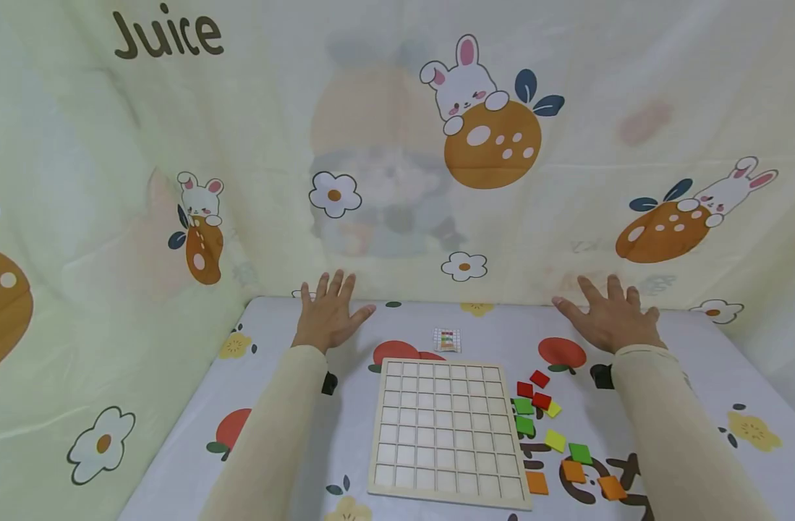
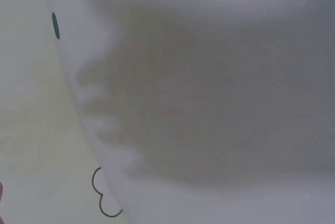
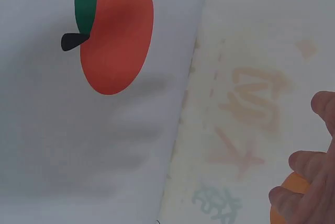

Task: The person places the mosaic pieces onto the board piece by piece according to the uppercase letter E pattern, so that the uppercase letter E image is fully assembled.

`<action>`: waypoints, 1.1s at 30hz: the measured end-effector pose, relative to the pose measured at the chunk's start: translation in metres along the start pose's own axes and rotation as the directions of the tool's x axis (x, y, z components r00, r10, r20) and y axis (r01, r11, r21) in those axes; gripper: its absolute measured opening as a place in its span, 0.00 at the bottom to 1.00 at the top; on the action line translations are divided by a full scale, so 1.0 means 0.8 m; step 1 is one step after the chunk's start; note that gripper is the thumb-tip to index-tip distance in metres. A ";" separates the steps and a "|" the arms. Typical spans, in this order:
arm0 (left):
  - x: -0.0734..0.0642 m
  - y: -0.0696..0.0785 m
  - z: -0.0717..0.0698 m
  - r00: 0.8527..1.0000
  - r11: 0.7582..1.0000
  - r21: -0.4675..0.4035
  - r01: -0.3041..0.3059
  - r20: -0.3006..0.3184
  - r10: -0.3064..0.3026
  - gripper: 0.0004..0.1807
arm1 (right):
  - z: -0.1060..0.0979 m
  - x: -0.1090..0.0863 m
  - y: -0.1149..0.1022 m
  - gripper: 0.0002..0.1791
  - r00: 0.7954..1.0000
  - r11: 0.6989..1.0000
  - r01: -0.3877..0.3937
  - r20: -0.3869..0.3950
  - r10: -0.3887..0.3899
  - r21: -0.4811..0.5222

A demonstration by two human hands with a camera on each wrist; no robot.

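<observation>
In the head view my left hand (image 1: 328,317) is held over the back left of the table, its fingers spread and nothing in it. Spread the same way, my right hand (image 1: 612,318) is over the back right, also holding nothing. Between the forearms lies a pale wooden grid board (image 1: 443,402) with bare square cells. To its right are loose square tiles: red (image 1: 540,378), green (image 1: 580,454), yellow (image 1: 555,441) and orange (image 1: 574,472). The left wrist view shows mainly the hand's shadow; in the right wrist view, some fingers (image 3: 309,169) show at the right edge.
A small printed packet or card (image 1: 447,340) with coloured squares lies behind the board. The table has a white patterned cloth (image 1: 195,474). A cream printed curtain (image 1: 397,239) hangs behind the table and along its left side.
</observation>
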State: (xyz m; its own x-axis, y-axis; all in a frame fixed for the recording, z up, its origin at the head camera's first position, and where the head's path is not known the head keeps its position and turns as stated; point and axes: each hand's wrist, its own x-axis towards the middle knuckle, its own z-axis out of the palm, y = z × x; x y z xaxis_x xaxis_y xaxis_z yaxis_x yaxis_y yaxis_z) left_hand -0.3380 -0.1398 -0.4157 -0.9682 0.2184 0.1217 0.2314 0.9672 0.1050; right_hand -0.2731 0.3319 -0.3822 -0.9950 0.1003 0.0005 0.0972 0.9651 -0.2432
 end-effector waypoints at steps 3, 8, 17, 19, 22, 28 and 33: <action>-0.001 0.001 0.000 1.000 1.000 -0.012 0.002 0.012 -0.002 0.49 | 0.000 0.000 -0.002 0.57 1.000 1.000 0.000 0.013 0.000 0.010; -0.004 0.004 0.000 1.000 0.999 -0.046 -0.005 0.025 0.006 0.49 | 0.005 0.001 -0.005 0.57 0.997 0.994 0.002 0.078 -0.011 0.105; -0.033 0.008 0.008 0.998 0.902 -0.430 0.042 0.069 -0.014 0.39 | 0.036 -0.013 -0.012 0.46 0.974 0.957 0.057 0.196 -0.116 0.285; -0.042 0.012 0.014 0.997 0.865 -0.499 0.054 0.078 -0.017 0.37 | 0.048 -0.019 -0.013 0.41 0.969 0.952 0.049 0.216 -0.118 0.301; -0.056 0.018 0.026 0.994 0.824 -0.559 0.091 0.103 -0.039 0.33 | 0.066 -0.026 -0.014 0.34 0.966 0.947 0.032 0.235 -0.112 0.319; -0.093 0.036 0.043 0.985 0.762 -0.633 0.138 0.171 -0.036 0.29 | 0.089 -0.037 -0.016 0.28 0.968 0.958 0.004 0.237 -0.075 0.288; -0.119 0.047 0.045 0.977 0.719 -0.677 0.157 0.211 -0.015 0.29 | 0.092 -0.041 -0.018 0.27 0.968 0.952 -0.029 0.246 -0.050 0.305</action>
State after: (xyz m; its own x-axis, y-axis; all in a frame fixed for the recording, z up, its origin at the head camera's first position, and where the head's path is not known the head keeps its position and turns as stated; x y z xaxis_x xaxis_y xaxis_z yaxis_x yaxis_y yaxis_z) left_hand -0.2401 -0.1193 -0.4591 -0.9697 0.2266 -0.0908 0.0785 0.6416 0.7630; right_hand -0.2436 0.2968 -0.4500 -0.9740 -0.0106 -0.2264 0.1134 0.8421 -0.5273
